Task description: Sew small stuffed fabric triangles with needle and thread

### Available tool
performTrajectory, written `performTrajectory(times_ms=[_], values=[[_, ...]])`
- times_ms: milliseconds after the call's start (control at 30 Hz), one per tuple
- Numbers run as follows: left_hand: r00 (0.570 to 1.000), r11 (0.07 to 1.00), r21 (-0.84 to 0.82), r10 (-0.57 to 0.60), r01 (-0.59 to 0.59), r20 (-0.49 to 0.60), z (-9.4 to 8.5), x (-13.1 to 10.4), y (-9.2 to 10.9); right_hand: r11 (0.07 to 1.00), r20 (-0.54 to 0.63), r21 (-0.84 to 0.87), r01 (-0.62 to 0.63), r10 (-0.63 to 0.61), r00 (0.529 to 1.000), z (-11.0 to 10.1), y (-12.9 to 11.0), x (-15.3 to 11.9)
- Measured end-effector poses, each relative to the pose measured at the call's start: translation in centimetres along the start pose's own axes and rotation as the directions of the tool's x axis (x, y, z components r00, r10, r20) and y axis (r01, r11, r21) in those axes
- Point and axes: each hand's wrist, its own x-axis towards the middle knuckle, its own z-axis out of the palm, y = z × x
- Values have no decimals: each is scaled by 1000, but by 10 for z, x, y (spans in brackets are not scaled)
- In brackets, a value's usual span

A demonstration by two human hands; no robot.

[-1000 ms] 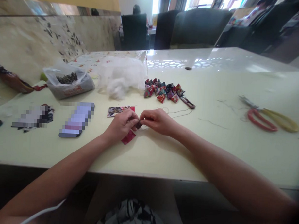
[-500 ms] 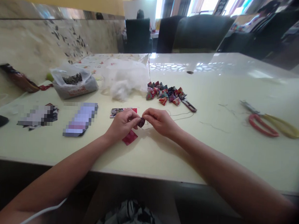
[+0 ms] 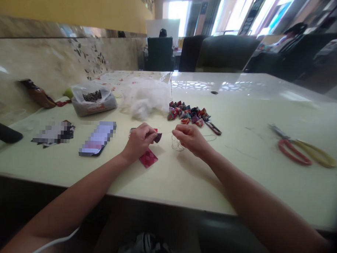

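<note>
My left hand (image 3: 139, 141) pinches a small dark piece of fabric (image 3: 158, 137) between thumb and fingertips. To its right my right hand (image 3: 190, 139) is closed in a pinch on a thin thread (image 3: 177, 146), which runs across to the fabric and hangs in loops below the fingers. Any needle is too small to make out. On the table under my left hand lies a pink patterned cloth square (image 3: 148, 158). Another patterned piece sits mostly hidden behind that hand. Beyond my hands is a pile of small stuffed fabric pieces (image 3: 185, 113), with thread snips (image 3: 213, 128) beside it.
Large scissors (image 3: 308, 146) with red and yellow handles lie at right. A phone (image 3: 98, 139) and a blurred stack of fabric scraps (image 3: 54, 133) are at left. Behind them stand a plastic bag (image 3: 94, 106) of dark bits and white stuffing (image 3: 143, 107). People sit at the far tables.
My right hand has moved right, away from the fabric, drawing the thread between the hands. My left hand keeps its pinch. The camera view has tilted up slightly.
</note>
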Motion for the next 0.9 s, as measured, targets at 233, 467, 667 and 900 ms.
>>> performTrajectory(times_ms=[233,467,667,900], values=[[975,999,8,32,-35,221,-3,2,1,998,-123,-51,24,-30,992,-18,3,7],[944,973,-116,-160,201,288,-3,3,-1,972,-339,-227,-67,-14,941,-63,25,19],[959,968,-116,-197,223,204,-4,6,-5,645,-562,-634,-427,-5,827,-113,38,18],[930,896,-252,-355,367,92,-14,13,-7,758,-667,-289,-585,279,691,-159,38,-8]])
